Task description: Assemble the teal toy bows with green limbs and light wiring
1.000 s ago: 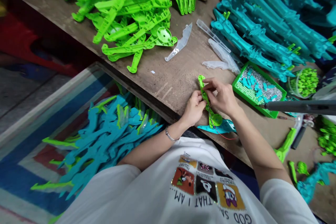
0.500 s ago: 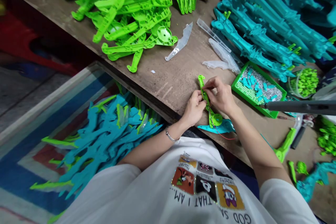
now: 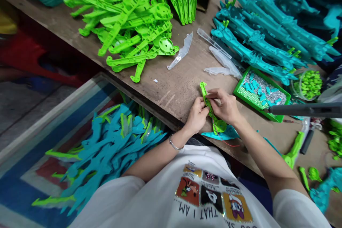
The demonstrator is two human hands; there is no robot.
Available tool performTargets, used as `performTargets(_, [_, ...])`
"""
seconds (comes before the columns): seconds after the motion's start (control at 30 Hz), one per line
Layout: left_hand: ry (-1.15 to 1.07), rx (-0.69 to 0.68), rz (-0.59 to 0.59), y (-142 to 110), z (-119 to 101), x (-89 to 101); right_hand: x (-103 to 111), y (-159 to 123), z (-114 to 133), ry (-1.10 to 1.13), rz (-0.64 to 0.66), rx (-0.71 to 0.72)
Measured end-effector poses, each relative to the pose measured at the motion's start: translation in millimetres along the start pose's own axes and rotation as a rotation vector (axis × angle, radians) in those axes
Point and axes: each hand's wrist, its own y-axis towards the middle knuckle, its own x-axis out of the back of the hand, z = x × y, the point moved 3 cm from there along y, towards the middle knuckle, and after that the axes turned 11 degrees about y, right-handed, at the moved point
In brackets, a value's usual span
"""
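Note:
A long bright-green plastic part [image 3: 219, 126] with a rounded end is held upright over the table edge. My left hand [image 3: 198, 114] is closed on its left side, thumb and fingers pinching it. My right hand [image 3: 223, 104] bends over its upper half, fingertips pressed to it; whatever small item they may grip is hidden. A thin red wire [image 3: 227, 144] trails from the part's lower end. Beneath it lies a teal plastic piece [image 3: 223, 134] at the table's edge.
Piled green parts [image 3: 133, 25] lie at the back left, near clear plastic pieces [image 3: 184, 51]. A green tray [image 3: 280, 117] holds screws and small teal bits, with a dark rod-like tool [image 3: 301, 109] above it. Teal shells [image 3: 256, 35] stack behind. Assembled teal-and-green pieces [image 3: 107, 149] fill a bin lower left.
The view has tilted slightly, so everything sits a little lower in it. Both hands stay on the green part with only small finger shifts.

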Motion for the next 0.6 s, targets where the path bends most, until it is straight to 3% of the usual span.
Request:
performTargets(0.2, [0.028, -0.002, -0.049, 1, 0, 2.6, -9, -6, 16, -0.31, 0.27, 0.028])
performTargets(0.3, [0.033, -0.013, -0.04, -1, -3, 2.7, -9, -5, 22, -0.334, 0.325, -0.001])
performTargets(0.4, [-0.004, 0.041, -0.002, -2, -8, 0.3, 0, -3, 15, -0.109, 0.25, -0.084])
performTargets(0.5, [-0.048, 0.092, 0.056, -2, -13, -3.0, 17, -6, 8, 0.161, 0.089, -0.161])
performTargets(0.6, [-0.05, 0.115, 0.076, -2, -16, -2.4, 34, -22, 15, 0.188, -0.067, -0.249])
